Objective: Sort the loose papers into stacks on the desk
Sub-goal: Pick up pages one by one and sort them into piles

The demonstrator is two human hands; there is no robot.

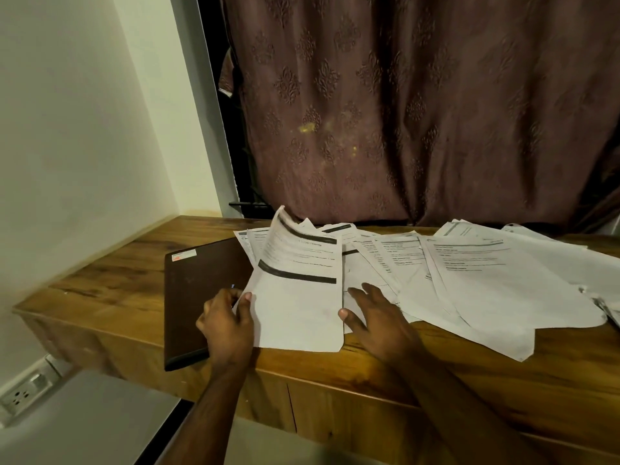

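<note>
Two hands work at lower centre: the left hand (pixel 228 320) pinches a sheet (pixel 298 297) by its left edge, a tight grip; the right hand (pixel 372 317), fingers spread wide, touches its right edge. Beyond, loose papers (pixel 469 280) cover the tabletop (pixel 110 280) rightward.

The surface (pixel 369 364) is warm honey-brown wood with darker grain streaks. The papers (pixel 469 280) spread over it are white with grey-black print, and the sheet in front (pixel 298 307) carries two thick black bars across it. Beside them lies a dark brown folder (pixel 201 283) with a small white-and-red label at its corner. Behind hangs a dusty mauve-brown curtain (pixel 419 105) embossed with a repeating leafy motif (a few yellowish flecks on it). The wall (pixel 84 129) is pale cream.
</note>
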